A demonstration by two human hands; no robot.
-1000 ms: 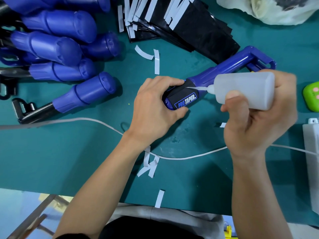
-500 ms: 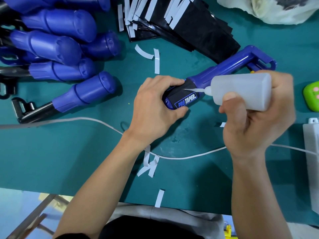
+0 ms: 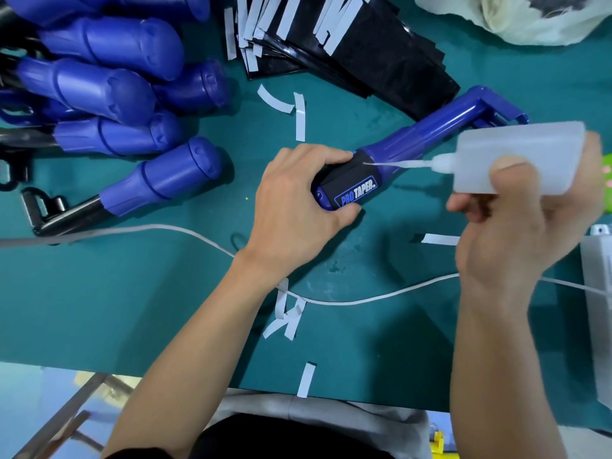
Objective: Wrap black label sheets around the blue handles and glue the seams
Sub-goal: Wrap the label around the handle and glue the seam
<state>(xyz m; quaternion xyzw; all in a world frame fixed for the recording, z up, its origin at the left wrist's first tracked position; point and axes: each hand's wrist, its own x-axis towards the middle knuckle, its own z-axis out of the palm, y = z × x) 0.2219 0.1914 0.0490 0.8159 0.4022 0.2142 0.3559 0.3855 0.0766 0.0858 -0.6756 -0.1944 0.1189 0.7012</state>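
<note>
My left grip [image 3: 294, 207] is curled round the butt end of a blue handle [image 3: 430, 134], fingers over the top and thumb on the near side, holding it down on the table [image 3: 132, 293]. A black label [image 3: 351, 190] printed PRO TAPER wraps the handle just right of that grip and touches my fingertips. My right grip [image 3: 516, 240] is closed round a translucent bottle [image 3: 516, 157] that lies almost level, with my thumb pressed on its near face. Its thin nozzle [image 3: 407, 164] points toward my left grip, and the tip meets the top of the label close to my index finger. The handle's shaft slants away from my left grip and passes behind the bottle.

Left of my left grip and farther from me lies a pile of bare blue handles [image 3: 109, 87]. Beyond the 2 grips sits a stack of black sheets [image 3: 381, 61] with white backing strips. Loose white strips [image 3: 299, 117] lie scattered around my left grip. A white cable [image 3: 364, 301] crosses the table under my left wrist. A white box [image 3: 599, 309] sits just right of my right wrist.
</note>
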